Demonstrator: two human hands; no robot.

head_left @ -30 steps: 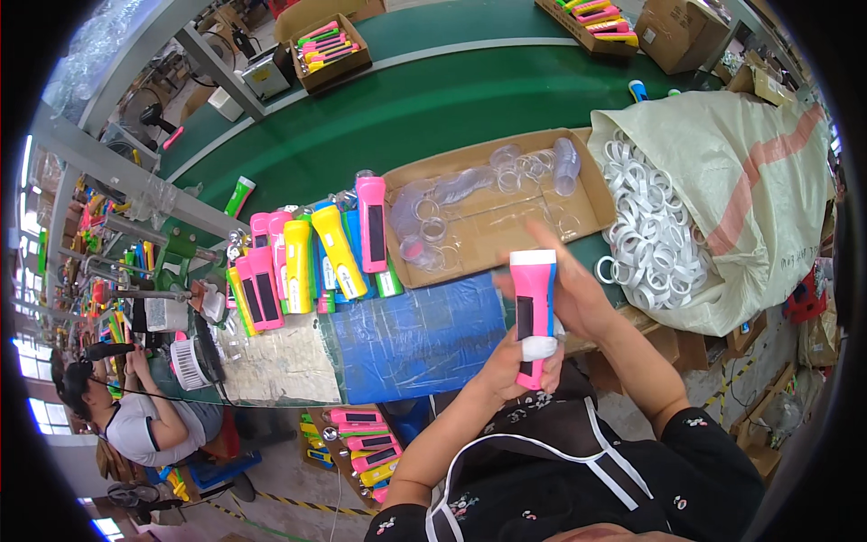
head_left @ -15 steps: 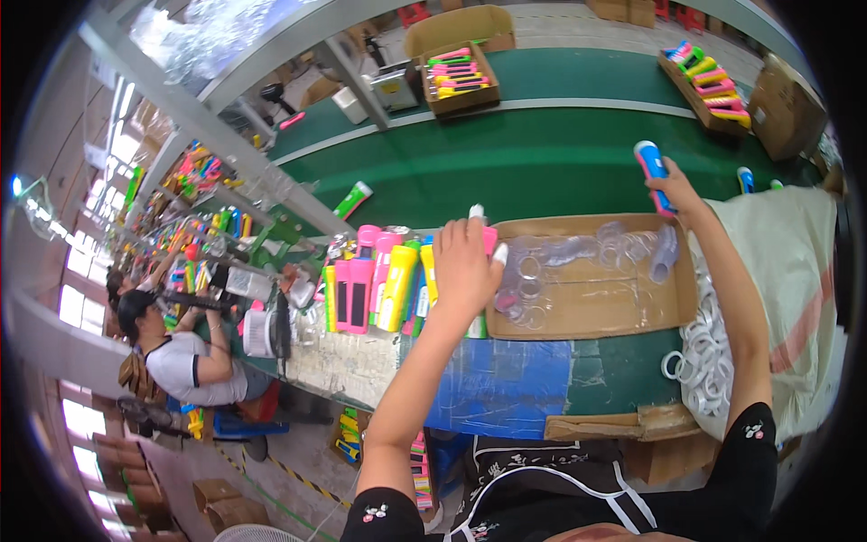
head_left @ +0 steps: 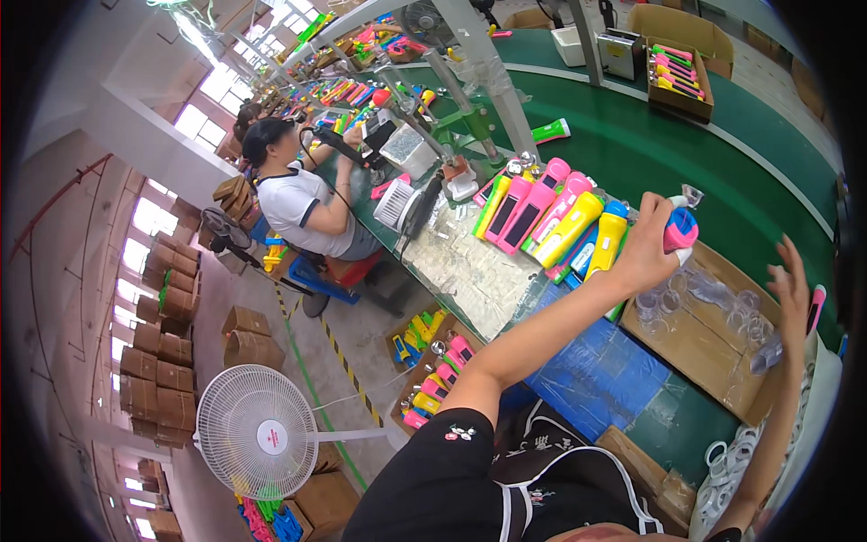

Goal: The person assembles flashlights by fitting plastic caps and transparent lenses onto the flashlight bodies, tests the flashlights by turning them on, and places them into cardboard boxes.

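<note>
Left hand (head_left: 646, 248) has its grip wrapped tight around a blue and pink plastic flashlight (head_left: 679, 228), holding it up over the cardboard tray (head_left: 695, 339) of clear round lenses (head_left: 722, 307). Right hand (head_left: 795, 289) is spread wide open, fingers fanned, holding nothing, hovering at the tray's far edge beside a pink flashlight (head_left: 816, 307). Just left of the tray, glossy pink and yellow flashlights (head_left: 551, 217) lie in a row on the table (head_left: 650, 154), which has a green top.

Bright daylight from windows (head_left: 149, 212) far beyond left hand (head_left: 643, 255), soft shadows, fisheye bending and dark rim, slight motion blur
</note>
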